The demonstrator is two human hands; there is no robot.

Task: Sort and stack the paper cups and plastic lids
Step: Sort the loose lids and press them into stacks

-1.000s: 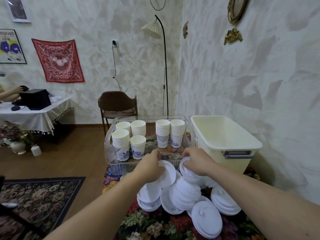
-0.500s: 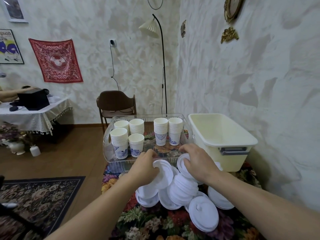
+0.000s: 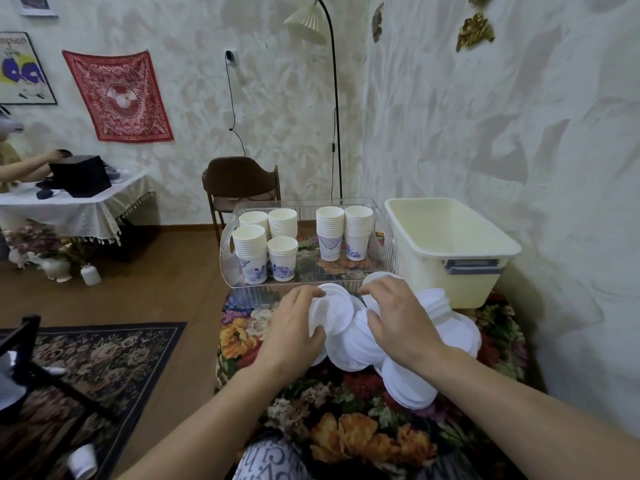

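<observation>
A heap of white plastic lids (image 3: 450,327) lies on the floral cloth in front of me. My left hand (image 3: 294,327) grips a lid (image 3: 330,311) tilted on its edge at the left of the heap. My right hand (image 3: 398,317) curls over lids in the middle, with one lid (image 3: 381,277) showing above its fingers. Behind the heap stands a clear tray (image 3: 239,271) with several stacks of white paper cups (image 3: 251,252), some printed blue.
A cream plastic tub (image 3: 450,244) stands right of the tray, against the wall. A brown chair (image 3: 242,183) and a floor lamp (image 3: 334,98) stand behind. To the left are a wooden floor, a dark rug (image 3: 86,368) and another person at a far table (image 3: 76,209).
Both hands have drawn back from the tray's edge toward me over the heap. The left hand still grips its lid. The camera view has dipped slightly.
</observation>
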